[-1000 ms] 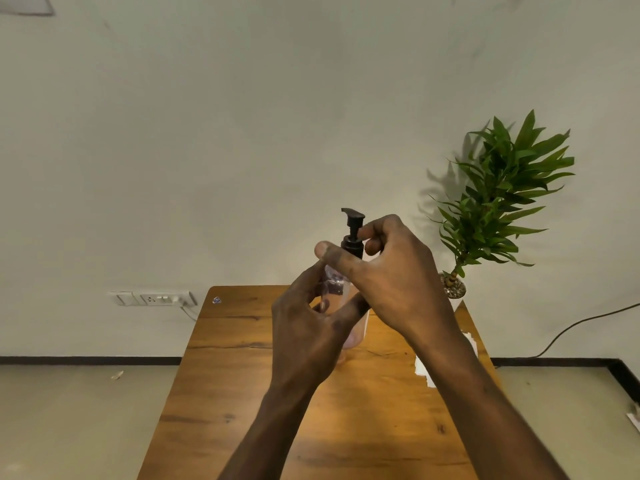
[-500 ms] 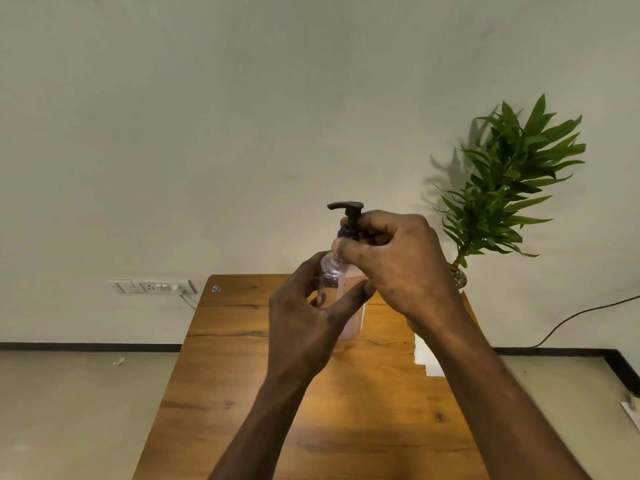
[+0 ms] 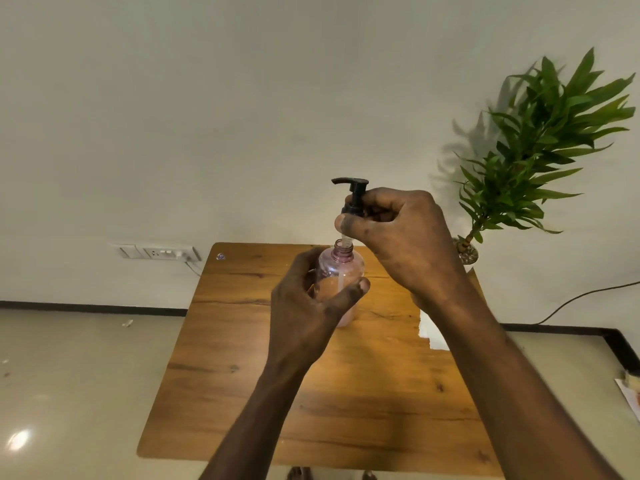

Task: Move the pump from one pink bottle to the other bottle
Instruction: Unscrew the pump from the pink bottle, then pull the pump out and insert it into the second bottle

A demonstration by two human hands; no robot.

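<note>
- Pump lifted just clear of the pink bottle; black collar above the open threaded neck, pale dip tube still running down inside the bottle
- Right hand clenched around the pump's collar, thumb and fingers pinching it below the spout; spout pointing left
- Left hand wrapped round the bottle's body, thumb across its front, holding it upright; base seemingly at or just above the worktop, contact hidden by the hand
- Second bottle not clearly visible; possibly hidden behind the right forearm, cannot tell
- Handling, as a judgement: pump light and rigid at the head, best held by the ribbed collar rather than the thin spout; dip tube slender and flexible, likely to sway and drip once free, so a straight upward pull before moving sideways; bottle thin clear plastic, light, probably smooth and easy to tip or squeeze, so a firm hold round the middle
- Materials and shapes: bottle translucent pink, rounded shoulders, narrow screw neck; pump matte black plastic with a flat hooked nozzle; worktop warm brown wood grain with dark knots, rounded corners
- Elsewhere: leafy green plant by the wall at the far right corner; white socket strip on the wall at left; white paper partly under the right forearm
</note>
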